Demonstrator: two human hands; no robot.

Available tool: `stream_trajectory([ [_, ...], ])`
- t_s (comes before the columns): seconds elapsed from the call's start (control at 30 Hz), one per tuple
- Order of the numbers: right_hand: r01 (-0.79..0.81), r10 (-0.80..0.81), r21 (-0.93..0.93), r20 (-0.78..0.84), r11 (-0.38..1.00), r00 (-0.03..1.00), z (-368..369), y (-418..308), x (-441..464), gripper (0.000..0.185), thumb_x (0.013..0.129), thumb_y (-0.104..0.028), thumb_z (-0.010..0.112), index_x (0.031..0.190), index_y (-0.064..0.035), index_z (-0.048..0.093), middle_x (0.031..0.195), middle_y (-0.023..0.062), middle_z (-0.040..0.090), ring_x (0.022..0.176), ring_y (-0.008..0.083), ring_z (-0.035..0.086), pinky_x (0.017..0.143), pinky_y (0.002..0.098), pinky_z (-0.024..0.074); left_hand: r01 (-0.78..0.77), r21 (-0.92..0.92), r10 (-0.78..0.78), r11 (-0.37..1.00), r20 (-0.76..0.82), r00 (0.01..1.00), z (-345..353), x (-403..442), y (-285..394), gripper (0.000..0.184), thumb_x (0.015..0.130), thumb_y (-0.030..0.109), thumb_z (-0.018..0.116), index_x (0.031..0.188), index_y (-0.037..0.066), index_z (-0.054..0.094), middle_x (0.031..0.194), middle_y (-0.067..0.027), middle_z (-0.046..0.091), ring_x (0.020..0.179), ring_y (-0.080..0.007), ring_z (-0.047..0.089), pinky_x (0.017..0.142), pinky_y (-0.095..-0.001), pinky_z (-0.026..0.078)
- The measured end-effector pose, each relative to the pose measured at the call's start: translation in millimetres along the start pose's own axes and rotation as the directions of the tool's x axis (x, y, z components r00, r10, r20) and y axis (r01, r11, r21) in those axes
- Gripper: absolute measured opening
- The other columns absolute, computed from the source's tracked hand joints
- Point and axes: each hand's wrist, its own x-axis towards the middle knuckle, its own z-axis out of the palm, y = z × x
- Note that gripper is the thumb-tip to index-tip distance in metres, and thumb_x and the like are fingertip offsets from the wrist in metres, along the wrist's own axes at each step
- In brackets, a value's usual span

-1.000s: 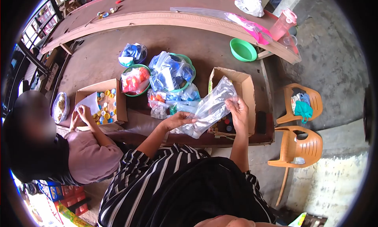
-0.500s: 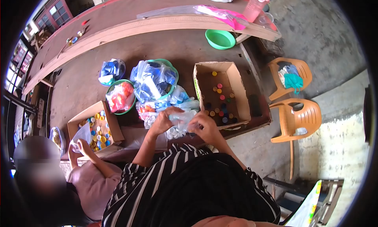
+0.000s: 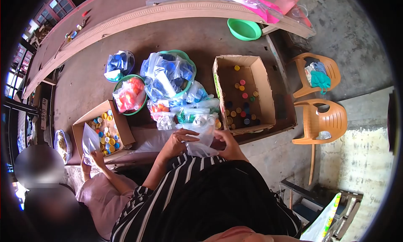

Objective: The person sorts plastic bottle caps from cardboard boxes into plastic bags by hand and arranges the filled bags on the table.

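A clear plastic bag (image 3: 202, 148) stretches between my two hands near the bench's front edge. My left hand (image 3: 175, 143) is closed on its left side, fingers bent over the plastic. My right hand (image 3: 230, 146) grips its right side, with the fingertips partly hidden. White bottle caps (image 3: 205, 119) show just beyond the bag; whether they lie inside it I cannot tell. Close by are filled bags of white caps (image 3: 166, 122) and green caps (image 3: 185, 116). Right of these stands an open cardboard box (image 3: 264, 88) with loose coloured caps.
Green basins hold bags of blue caps (image 3: 168, 70) and orange-red caps (image 3: 130, 95). At left, a co-worker's hands (image 3: 93, 160) hold a clear bag beside a box of caps (image 3: 126, 128). A raised wooden beam (image 3: 168, 10) crosses behind. Orange chairs (image 3: 325, 120) stand at right.
Both my hands have come closer to my body and slightly apart, bringing the clear bag along. The camera view has shifted a little. The co-worker's bag now stands more upright.
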Motion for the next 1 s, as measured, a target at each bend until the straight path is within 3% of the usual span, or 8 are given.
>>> stream_trajectory([
  [0.03, 0.055, -0.055, 0.008, 0.039, 0.998, 0.998, 10, 21, -4, 0.072, 0.064, -0.012, 0.087, 0.129, -0.0044, 0.055, 0.118, 0.0138, 0.059, 0.112, 0.0273, 0.056, 0.095, 0.0377, 0.0457, 0.008, 0.006, -0.008, 1.0, 0.012, 1.0, 2, -2, 2, 0.055, 0.058, -0.013, 0.049, 0.099, 0.01, 0.077, 0.112, -0.0111, 0.069, 0.1, -0.0282, 0.064, 0.09, -0.0357, 0.05],
  [0.23, 0.183, -0.18, 0.017, 0.277, 0.983, 0.944, 26, 59, 1, 0.038, 0.082, -0.016, 0.072, 0.117, -0.0057, 0.065, 0.112, 0.0162, 0.065, 0.107, 0.0324, 0.06, 0.097, 0.0392, 0.044, -0.002, 0.046, 0.004, 0.999, -0.043, 0.999, 10, -10, -5, 0.055, 0.064, -0.015, 0.051, 0.107, 0.011, 0.074, 0.102, -0.0116, 0.067, 0.095, -0.0278, 0.065, 0.083, -0.0341, 0.051],
  [0.33, -0.193, 0.189, -0.002, 0.228, 0.981, 0.955, 25, 50, -6, 0.032, 0.089, -0.021, 0.065, 0.116, -0.0042, 0.064, 0.107, 0.0181, 0.066, 0.102, 0.0336, 0.062, 0.093, 0.0392, 0.0454, 0.044, 0.026, -0.042, 0.999, -0.044, 0.998, 11, -10, -10, 0.046, 0.069, -0.012, 0.052, 0.106, 0.007, 0.072, 0.094, -0.0118, 0.067, 0.087, -0.0272, 0.065, 0.08, -0.0341, 0.051],
  [0.4, -0.239, 0.216, 0.067, 0.243, 0.969, 0.946, 18, 45, -4, 0.035, 0.089, -0.025, 0.066, 0.115, -0.0031, 0.064, 0.107, 0.0182, 0.066, 0.101, 0.0339, 0.062, 0.09, 0.0394, 0.0465, 0.08, -0.057, -0.083, 0.995, -0.047, 0.995, 15, -11, -21, 0.038, 0.073, -0.01, 0.052, 0.103, 0.004, 0.07, 0.09, -0.0119, 0.067, 0.082, -0.0264, 0.065, 0.078, -0.0337, 0.05],
  [0.53, 0.042, -0.036, -0.036, 0.173, 0.998, 0.984, 16, 48, 0, 0.038, 0.089, -0.029, 0.068, 0.114, -0.0018, 0.062, 0.103, 0.0154, 0.067, 0.095, 0.03, 0.066, 0.086, 0.0356, 0.0491, 0.159, -0.149, -0.162, 0.976, -0.006, 0.987, 16, -6, -23, 0.018, 0.093, 0.001, 0.05, 0.1, -0.002, 0.067, 0.088, -0.0095, 0.07, 0.08, -0.0159, 0.066, 0.073, -0.0317, 0.051],
  [0.73, -0.231, 0.229, 0.041, 0.053, 0.972, 0.972, 19, 59, 0, 0.027, 0.088, -0.025, 0.068, 0.104, -0.0026, 0.066, 0.094, 0.0155, 0.068, 0.088, 0.0293, 0.067, 0.078, 0.0362, 0.0512, 0.234, -0.317, -0.265, 0.919, -0.059, 0.963, 21, 6, -19, 0.029, 0.102, 0.022, 0.051, 0.106, -0.004, 0.064, 0.082, -0.0098, 0.072, 0.071, -0.0139, 0.066, 0.069, -0.0281, 0.052],
  [0.83, -0.224, 0.223, 0.062, 0.014, 0.973, 0.975, 17, 51, 4, 0.019, 0.091, -0.017, 0.065, 0.098, 0.0008, 0.065, 0.09, 0.0132, 0.067, 0.086, 0.0209, 0.066, 0.078, 0.0315, 0.0494, 0.281, -0.372, -0.341, 0.884, -0.105, 0.934, 22, 9, -11, 0.033, 0.101, 0.026, 0.052, 0.102, -0.004, 0.066, 0.083, -0.0092, 0.072, 0.075, -0.013, 0.066, 0.071, -0.028, 0.052],
  [1.0, -0.326, 0.296, 0.301, 0.142, 0.896, 0.945, 11, 43, 12, 0.019, 0.094, -0.017, 0.062, 0.098, 0.0014, 0.065, 0.089, 0.0116, 0.07, 0.083, 0.018, 0.067, 0.074, 0.0303, 0.0506, 0.232, -0.374, -0.295, 0.898, -0.119, 0.948, 15, 5, -4, 0.034, 0.101, 0.027, 0.054, 0.095, -0.004, 0.068, 0.081, -0.0082, 0.072, 0.081, -0.0107, 0.064, 0.074, -0.0283, 0.051],
])
